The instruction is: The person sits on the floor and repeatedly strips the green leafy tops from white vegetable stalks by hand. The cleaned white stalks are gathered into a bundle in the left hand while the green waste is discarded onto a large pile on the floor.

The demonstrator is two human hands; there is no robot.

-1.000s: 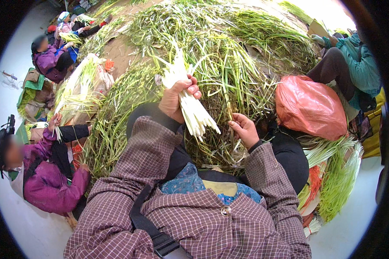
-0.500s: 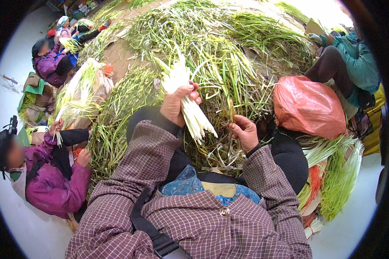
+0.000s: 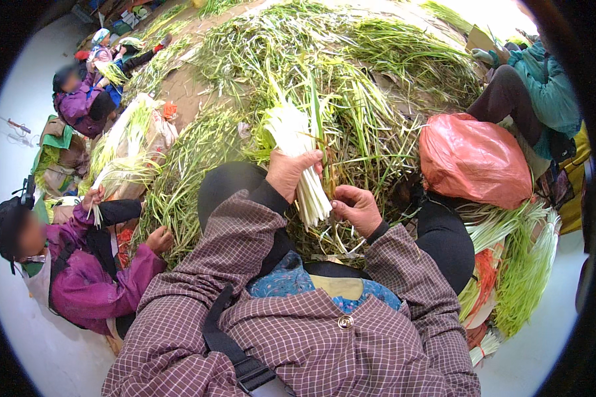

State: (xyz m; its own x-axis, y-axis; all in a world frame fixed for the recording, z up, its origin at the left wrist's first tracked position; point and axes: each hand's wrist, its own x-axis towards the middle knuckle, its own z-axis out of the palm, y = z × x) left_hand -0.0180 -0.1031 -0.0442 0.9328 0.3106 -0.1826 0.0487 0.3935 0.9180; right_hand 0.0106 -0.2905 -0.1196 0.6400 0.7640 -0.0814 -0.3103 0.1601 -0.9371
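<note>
My left hand (image 3: 289,174) is wrapped round a bunch of chives (image 3: 291,134), with pale stems and yellow-green leaves. The cut white stem ends point down towards me, and the leafy part leans up and away over the heap. Close to those stem ends, on the right, my right hand (image 3: 357,210) is closed in a pinch on a thin withered chive stalk (image 3: 330,177), brown and stringy. Part of that stalk is hidden by the fingers. Beneath both hands spreads a heap of loose green and withered chives (image 3: 371,126).
A co-worker in purple (image 3: 93,284) sits close on my left, holding pale chives. At right lie a red plastic sack (image 3: 473,162) and bundled chives (image 3: 526,271) with red ties. Another person in teal (image 3: 546,86) sits beyond the sack. More people work at far left.
My left hand has moved slightly right and down with the bunch, now more upright. My right hand has shifted left, close to the stem ends. The purple-clad co-worker's lower hand reached towards the heap.
</note>
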